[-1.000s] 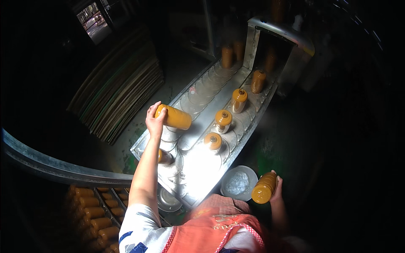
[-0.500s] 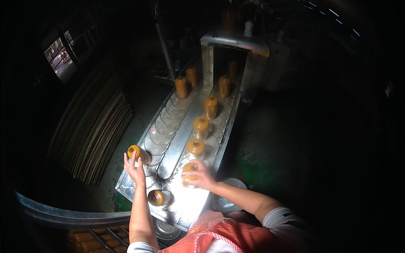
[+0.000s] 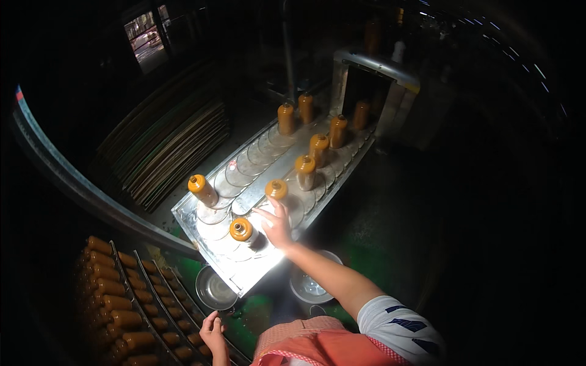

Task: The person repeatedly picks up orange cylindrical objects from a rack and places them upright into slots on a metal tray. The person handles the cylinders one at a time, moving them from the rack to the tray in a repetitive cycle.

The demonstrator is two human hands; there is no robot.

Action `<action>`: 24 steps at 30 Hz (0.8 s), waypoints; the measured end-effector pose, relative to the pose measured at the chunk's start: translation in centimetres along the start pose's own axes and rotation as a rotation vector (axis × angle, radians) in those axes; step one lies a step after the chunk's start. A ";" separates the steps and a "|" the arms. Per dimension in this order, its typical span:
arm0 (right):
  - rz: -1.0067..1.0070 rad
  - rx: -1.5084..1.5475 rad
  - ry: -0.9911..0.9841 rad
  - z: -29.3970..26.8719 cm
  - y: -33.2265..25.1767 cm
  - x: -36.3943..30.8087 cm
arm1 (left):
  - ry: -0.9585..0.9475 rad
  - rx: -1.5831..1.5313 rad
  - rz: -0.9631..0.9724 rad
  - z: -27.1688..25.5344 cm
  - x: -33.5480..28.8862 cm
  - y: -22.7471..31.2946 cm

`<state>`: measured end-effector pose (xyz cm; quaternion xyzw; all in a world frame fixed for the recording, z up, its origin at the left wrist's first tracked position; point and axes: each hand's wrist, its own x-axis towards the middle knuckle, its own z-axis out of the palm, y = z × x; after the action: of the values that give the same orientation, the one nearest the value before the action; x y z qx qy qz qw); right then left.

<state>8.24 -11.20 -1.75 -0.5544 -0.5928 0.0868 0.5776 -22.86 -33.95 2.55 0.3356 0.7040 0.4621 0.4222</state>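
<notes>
Orange-capped amber bottles stand upright on the round discs of a metal conveyor table. My right hand reaches onto it, its fingers around the lower body of one bottle standing in the right row. Another bottle stands just left of that hand, and a third bottle sits at the left edge. My left hand hangs low by the table's near corner. It holds nothing, fingers loosely apart, beside a rack of lying bottles.
Several more bottles line the conveyor up to a metal hood at the far end. Two round metal bowls sit below the near end. A curved metal rail and stacked flat sheets lie on the left.
My left hand set its bottle on the left edge of the conveyor and dropped down toward the rack. My right hand brought its bottle up from my side onto the right row.
</notes>
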 end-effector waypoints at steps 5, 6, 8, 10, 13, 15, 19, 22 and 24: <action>0.297 0.565 -0.511 -1.0 -7.5 -14.5 | 0.160 -0.113 0.070 -4.9 -11.3 -4.3; 0.407 0.617 -0.638 -1.1 -9.1 -17.1 | 0.239 -0.132 0.117 -6.3 -13.0 -4.9; 0.195 0.570 -0.894 -1.0 -11.8 -20.5 | 0.417 -0.141 0.140 -9.3 -15.3 -6.5; 0.109 0.551 -1.056 -0.1 -15.3 -23.9 | 0.636 -0.143 0.171 -13.6 -18.0 -8.6; -0.009 0.615 -1.357 3.3 -21.8 -28.3 | 1.029 0.044 0.225 -21.3 -23.0 -12.8; -0.087 0.620 -1.429 6.0 -26.7 -31.4 | 1.161 -0.076 0.216 -26.0 -26.6 -15.5; -0.420 0.557 -1.421 14.4 -38.3 -38.0 | 1.209 0.626 -0.084 -32.8 -32.0 -18.8; -0.719 0.556 -1.361 21.9 -46.2 -42.5 | 1.064 0.655 -0.174 -34.7 -33.1 -20.2; -0.844 0.486 -1.371 26.1 -49.6 -44.9 | 1.053 0.688 -0.206 -35.2 -32.7 -21.1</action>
<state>-52.45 -49.57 0.44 0.0291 -0.9350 0.3062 0.1768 -42.79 -82.41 -0.23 0.1104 0.9541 0.2695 -0.0700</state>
